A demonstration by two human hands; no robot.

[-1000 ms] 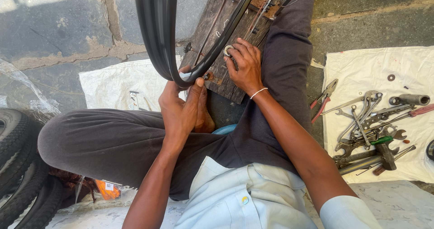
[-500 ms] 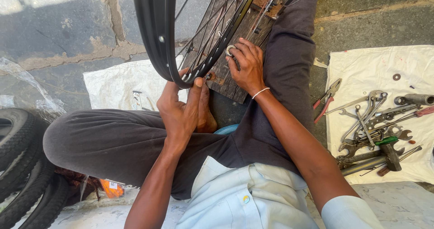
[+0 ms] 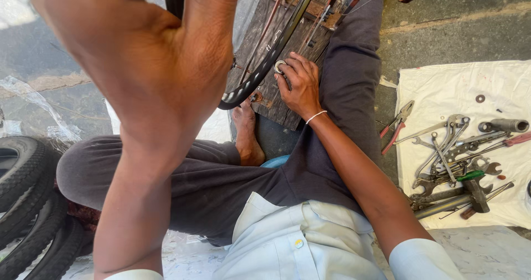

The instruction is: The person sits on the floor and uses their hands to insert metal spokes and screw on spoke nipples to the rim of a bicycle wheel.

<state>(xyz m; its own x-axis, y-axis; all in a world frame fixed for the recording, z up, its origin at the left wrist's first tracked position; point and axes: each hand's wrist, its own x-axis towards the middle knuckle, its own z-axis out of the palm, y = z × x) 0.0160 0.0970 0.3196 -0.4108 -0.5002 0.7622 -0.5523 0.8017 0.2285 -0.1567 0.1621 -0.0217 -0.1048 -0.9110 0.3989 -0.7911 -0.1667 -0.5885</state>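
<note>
Bicycle wheel rim (image 3: 260, 75) — black, narrow, thin metal spokes running up out of frame; only its lower arc shows. It stands roughly upright over a weathered wooden board (image 3: 287, 42), its lowest curve just above a bare foot. Small metal ring-shaped tool (image 3: 280, 66) — silvery, round, set right against the rim's outer edge, partly hidden by fingertips, details unclear.

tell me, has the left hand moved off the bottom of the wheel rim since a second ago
Yes. The left hand has risen up the wheel rim, toward the camera. Earlier it gripped the rim's lowest part beside the foot; the right hand stays on the wooden board.
</note>
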